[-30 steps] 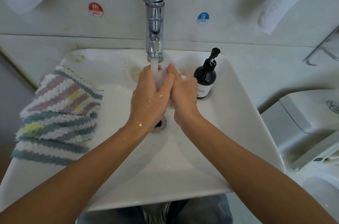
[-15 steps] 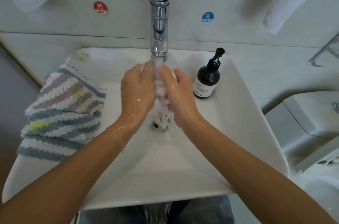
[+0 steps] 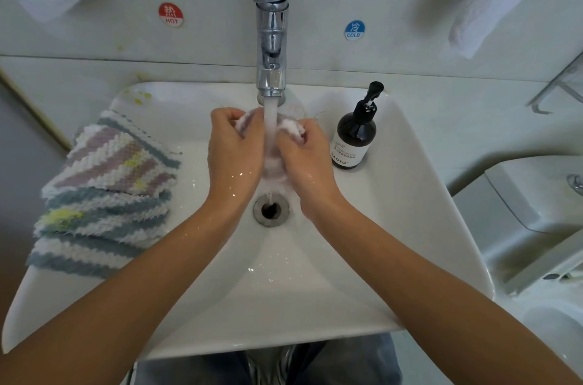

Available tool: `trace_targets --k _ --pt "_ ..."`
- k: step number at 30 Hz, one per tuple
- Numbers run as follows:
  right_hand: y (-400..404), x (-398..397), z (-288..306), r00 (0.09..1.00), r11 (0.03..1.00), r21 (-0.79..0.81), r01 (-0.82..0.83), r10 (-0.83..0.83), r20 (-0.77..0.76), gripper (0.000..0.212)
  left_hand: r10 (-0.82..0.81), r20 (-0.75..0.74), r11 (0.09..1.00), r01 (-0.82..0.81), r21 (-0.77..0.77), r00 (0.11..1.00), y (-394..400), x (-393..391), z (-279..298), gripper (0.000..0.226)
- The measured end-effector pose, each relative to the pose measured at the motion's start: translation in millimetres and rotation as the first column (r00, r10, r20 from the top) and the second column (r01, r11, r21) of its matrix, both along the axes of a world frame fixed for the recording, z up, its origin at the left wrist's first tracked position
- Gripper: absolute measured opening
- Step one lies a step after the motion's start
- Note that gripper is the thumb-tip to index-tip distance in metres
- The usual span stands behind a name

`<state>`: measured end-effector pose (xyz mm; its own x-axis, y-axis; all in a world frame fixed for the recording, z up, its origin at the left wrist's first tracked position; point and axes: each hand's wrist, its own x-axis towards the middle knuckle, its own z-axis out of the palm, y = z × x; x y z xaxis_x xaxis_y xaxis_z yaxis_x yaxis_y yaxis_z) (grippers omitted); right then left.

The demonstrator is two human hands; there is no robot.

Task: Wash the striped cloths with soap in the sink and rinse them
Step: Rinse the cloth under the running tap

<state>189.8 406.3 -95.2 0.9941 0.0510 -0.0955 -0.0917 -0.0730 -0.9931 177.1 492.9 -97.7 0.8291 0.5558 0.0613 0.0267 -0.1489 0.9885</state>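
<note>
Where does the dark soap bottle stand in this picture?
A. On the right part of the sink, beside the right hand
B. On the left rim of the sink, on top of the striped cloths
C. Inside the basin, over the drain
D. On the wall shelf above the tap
A: the dark soap bottle stands upright on the right part of the sink, just beside the right hand.

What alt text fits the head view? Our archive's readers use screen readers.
Both hands, left hand and right hand, squeeze a wet cloth under the running faucet above the sink drain. Folded striped cloths lie on the left rim; a dark soap bottle stands right.
</note>
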Motion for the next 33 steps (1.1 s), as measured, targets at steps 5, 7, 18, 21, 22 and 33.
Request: trace_targets --k 5,7,18,21,22,33 --pt "-2.3 1.9 -2.8 0.988 0.999 0.002 0.054 -0.054 0.147 0.021 -0.102 -0.067 0.994 0.099 -0.051 0.993 -12.3 -7.2 1.0 0.044" --pt "-2.3 1.5 -4.4 0.981 0.999 -0.032 0.042 -0.035 0.189 0.022 -0.105 -0.080 0.992 0.098 -0.078 0.991 -11.9 -7.2 1.9 0.040" --pt "0.9 -7.5 -0.9 0.983 0.996 -0.059 -0.074 0.083 0.163 0.028 -0.034 -0.081 0.988 0.021 -0.156 0.996 -1.4 -2.4 8.6 0.011" --pt "3.2 -10.7 3.6 0.987 0.994 0.014 -0.108 0.106 0.124 0.025 -0.023 -0.036 0.989 0.018 -0.147 0.999 3.4 -0.9 9.5 0.021" --pt "3.2 -11.3 5.3 0.988 0.993 0.035 -0.112 0.107 0.112 0.023 -0.019 -0.026 0.990 0.015 -0.138 0.999 4.2 -0.9 9.8 0.024" --pt "-1.2 -4.3 11.9 0.985 0.989 -0.019 -0.149 0.147 -0.086 0.031 -0.047 0.016 0.998 0.047 -0.050 0.999 0.1 -4.4 9.9 0.012"
